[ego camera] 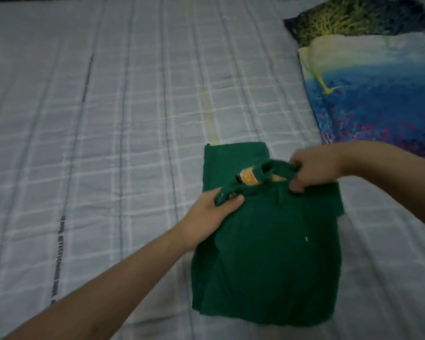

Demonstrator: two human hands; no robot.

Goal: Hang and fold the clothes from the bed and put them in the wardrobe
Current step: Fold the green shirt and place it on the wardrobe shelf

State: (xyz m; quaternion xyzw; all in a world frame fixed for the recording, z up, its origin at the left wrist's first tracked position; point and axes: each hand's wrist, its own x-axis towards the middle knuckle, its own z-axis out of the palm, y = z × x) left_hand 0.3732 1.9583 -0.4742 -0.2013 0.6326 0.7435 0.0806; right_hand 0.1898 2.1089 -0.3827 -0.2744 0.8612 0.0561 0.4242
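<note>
A dark green garment (268, 253) lies partly folded on the bed (108, 119), right of the middle. An orange and yellow patch (249, 178) shows near its raised upper fold. My left hand (216, 207) pinches the left end of that fold. My right hand (314, 171) grips the right end, lifting the bunched cloth slightly off the layer beneath. Both forearms reach in from the bottom and the right. No wardrobe or hanger is in view.
The bed carries a pale grey checked sheet with long stripes. A blue pillow (383, 99) with a white and yellow print lies at the right edge, and a dark green-patterned pillow (358, 18) sits behind it.
</note>
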